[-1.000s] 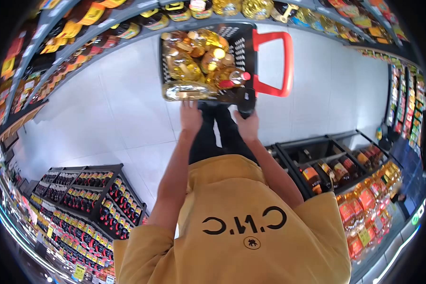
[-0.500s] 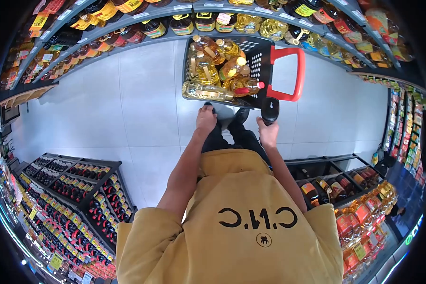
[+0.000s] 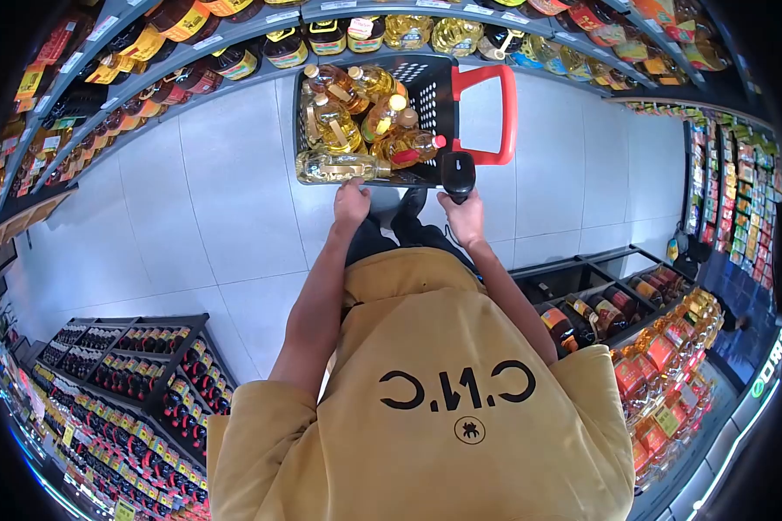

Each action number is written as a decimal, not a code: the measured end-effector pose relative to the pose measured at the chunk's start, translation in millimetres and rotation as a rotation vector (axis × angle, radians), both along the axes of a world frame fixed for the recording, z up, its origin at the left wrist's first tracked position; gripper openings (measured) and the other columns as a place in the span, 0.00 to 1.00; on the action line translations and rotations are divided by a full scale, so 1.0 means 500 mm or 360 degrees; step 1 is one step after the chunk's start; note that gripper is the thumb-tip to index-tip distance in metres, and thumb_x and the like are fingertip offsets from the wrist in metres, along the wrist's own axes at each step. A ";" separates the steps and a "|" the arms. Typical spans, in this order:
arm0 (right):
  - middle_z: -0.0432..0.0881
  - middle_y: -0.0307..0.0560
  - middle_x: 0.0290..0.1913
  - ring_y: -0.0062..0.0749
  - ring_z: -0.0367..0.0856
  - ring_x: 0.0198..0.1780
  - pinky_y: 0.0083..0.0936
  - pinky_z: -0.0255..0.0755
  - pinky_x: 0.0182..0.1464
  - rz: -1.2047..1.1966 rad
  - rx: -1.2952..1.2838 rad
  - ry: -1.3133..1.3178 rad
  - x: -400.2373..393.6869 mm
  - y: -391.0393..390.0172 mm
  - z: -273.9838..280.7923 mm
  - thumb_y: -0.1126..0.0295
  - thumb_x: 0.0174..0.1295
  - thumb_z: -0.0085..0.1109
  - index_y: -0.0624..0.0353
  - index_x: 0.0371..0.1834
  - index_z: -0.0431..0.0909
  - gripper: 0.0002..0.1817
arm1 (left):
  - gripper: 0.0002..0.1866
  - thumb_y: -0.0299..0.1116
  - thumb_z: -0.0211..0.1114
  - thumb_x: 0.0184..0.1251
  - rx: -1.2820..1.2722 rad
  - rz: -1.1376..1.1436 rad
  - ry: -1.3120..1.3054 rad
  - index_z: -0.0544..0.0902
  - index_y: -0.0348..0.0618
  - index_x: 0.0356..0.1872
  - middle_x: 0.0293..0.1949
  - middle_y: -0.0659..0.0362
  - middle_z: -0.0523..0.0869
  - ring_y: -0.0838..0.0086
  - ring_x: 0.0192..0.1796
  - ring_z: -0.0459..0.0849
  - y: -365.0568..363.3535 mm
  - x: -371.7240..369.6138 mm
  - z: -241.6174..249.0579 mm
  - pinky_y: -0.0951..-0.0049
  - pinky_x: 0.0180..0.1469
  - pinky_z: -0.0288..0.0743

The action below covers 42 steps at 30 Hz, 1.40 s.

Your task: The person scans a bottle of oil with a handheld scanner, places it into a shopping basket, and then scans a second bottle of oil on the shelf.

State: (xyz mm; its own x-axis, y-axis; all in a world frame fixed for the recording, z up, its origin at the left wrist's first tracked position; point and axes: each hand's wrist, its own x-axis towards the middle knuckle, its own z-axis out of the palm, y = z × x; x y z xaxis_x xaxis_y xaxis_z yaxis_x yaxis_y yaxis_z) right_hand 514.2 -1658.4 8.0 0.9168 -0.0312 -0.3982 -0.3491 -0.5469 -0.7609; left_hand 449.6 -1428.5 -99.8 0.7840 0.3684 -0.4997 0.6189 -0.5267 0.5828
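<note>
My right hand (image 3: pixel 464 217) is wrapped round the grip of a black handheld barcode scanner (image 3: pixel 458 174), its rounded head up beside the basket's near right corner. My left hand (image 3: pixel 352 204) is at the near rim of a black shopping basket (image 3: pixel 430 94), fingers curled against it, just below a clear oil bottle (image 3: pixel 334 165) lying on its side. Several bottles of golden oil fill the basket's left part, among them a yellow-capped bottle (image 3: pixel 382 117) and a red-capped bottle (image 3: pixel 413 148). The basket's red handle (image 3: pixel 507 117) sticks out to the right.
A long shelf (image 3: pixel 261 32) of oil and sauce bottles curves behind the basket. Dark bottle racks (image 3: pixel 161 360) stand at lower left, and a rack of oil bottles (image 3: pixel 647 347) at lower right. Pale tiles (image 3: pixel 226 165) cover the floor; packets hang on the right wall (image 3: pixel 743 191).
The view has shifted, so the basket and shelf appear farther left. My left hand has moved nearer the basket's rim and slightly right along it. My right hand keeps hold of the barcode scanner.
</note>
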 end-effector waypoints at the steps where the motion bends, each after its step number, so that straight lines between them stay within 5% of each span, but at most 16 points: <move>1: 0.80 0.38 0.24 0.21 0.76 0.23 0.26 0.73 0.28 0.0009 -0.0021 0.0015 0.004 0.002 0.003 0.66 0.57 0.71 0.65 0.41 0.78 0.16 | 0.17 0.33 0.66 0.64 -0.0015 -0.0001 0.0036 0.84 0.40 0.52 0.51 0.44 0.86 0.49 0.55 0.83 0.001 0.005 -0.003 0.57 0.60 0.76; 4: 0.89 0.53 0.40 0.37 0.88 0.45 0.33 0.77 0.51 -0.0039 -0.0014 0.0191 0.012 0.003 0.019 0.65 0.56 0.70 0.65 0.50 0.80 0.21 | 0.18 0.34 0.65 0.66 -0.0046 -0.0052 0.0016 0.83 0.42 0.55 0.53 0.45 0.85 0.50 0.57 0.82 -0.003 0.003 -0.020 0.57 0.62 0.75; 7: 0.80 0.39 0.25 0.22 0.76 0.24 0.27 0.73 0.28 -0.0028 -0.0042 0.0000 0.011 -0.004 0.004 0.66 0.56 0.72 0.65 0.41 0.79 0.16 | 0.19 0.36 0.64 0.67 -0.0051 -0.0098 0.0102 0.82 0.44 0.57 0.55 0.46 0.84 0.52 0.60 0.81 -0.005 0.025 -0.021 0.56 0.63 0.74; 16: 0.79 0.37 0.24 0.18 0.74 0.22 0.23 0.69 0.25 -0.0072 -0.0049 0.0039 -0.010 -0.026 -0.027 0.68 0.57 0.71 0.63 0.33 0.79 0.12 | 0.16 0.36 0.67 0.64 -0.0208 -0.0032 -0.0120 0.83 0.43 0.52 0.48 0.45 0.87 0.51 0.54 0.85 -0.040 0.027 -0.019 0.56 0.59 0.77; 19: 0.88 0.51 0.38 0.37 0.87 0.40 0.35 0.76 0.48 0.0003 -0.0213 0.0373 -0.003 -0.038 -0.018 0.64 0.55 0.72 0.64 0.48 0.80 0.22 | 0.16 0.37 0.67 0.63 -0.0243 -0.0013 -0.0060 0.84 0.42 0.49 0.46 0.45 0.88 0.52 0.51 0.86 -0.045 0.015 -0.043 0.57 0.56 0.78; 28: 0.88 0.50 0.43 0.33 0.86 0.45 0.31 0.77 0.52 0.0173 0.0147 0.0147 0.041 -0.083 0.054 0.67 0.58 0.70 0.65 0.50 0.79 0.20 | 0.17 0.40 0.68 0.64 -0.0276 0.0067 0.0088 0.86 0.41 0.48 0.44 0.49 0.90 0.59 0.49 0.88 -0.093 -0.012 -0.033 0.65 0.54 0.79; 38: 0.87 0.43 0.40 0.22 0.83 0.42 0.26 0.76 0.49 0.0341 0.0539 0.0165 0.100 -0.299 0.079 0.69 0.59 0.70 0.65 0.48 0.79 0.17 | 0.19 0.41 0.67 0.66 -0.0433 0.0582 -0.0184 0.85 0.38 0.51 0.43 0.50 0.90 0.62 0.45 0.89 -0.362 0.003 0.061 0.66 0.50 0.80; 42: 0.87 0.43 0.38 0.22 0.82 0.41 0.25 0.76 0.49 0.0331 0.0521 0.0253 0.121 -0.359 0.080 0.69 0.59 0.70 0.65 0.48 0.79 0.17 | 0.18 0.40 0.67 0.67 -0.0344 0.0480 -0.0331 0.86 0.39 0.51 0.42 0.51 0.90 0.64 0.44 0.89 -0.432 0.031 0.125 0.69 0.49 0.80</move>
State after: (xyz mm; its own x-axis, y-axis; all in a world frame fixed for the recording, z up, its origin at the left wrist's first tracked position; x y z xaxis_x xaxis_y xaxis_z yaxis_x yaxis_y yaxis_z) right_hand 574.6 -1838.1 47.8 0.8165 0.2997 -0.4934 -0.3840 -0.3563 -0.8518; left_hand 464.9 -1644.7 -37.5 0.7493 0.5008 -0.4333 0.5843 -0.1922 0.7884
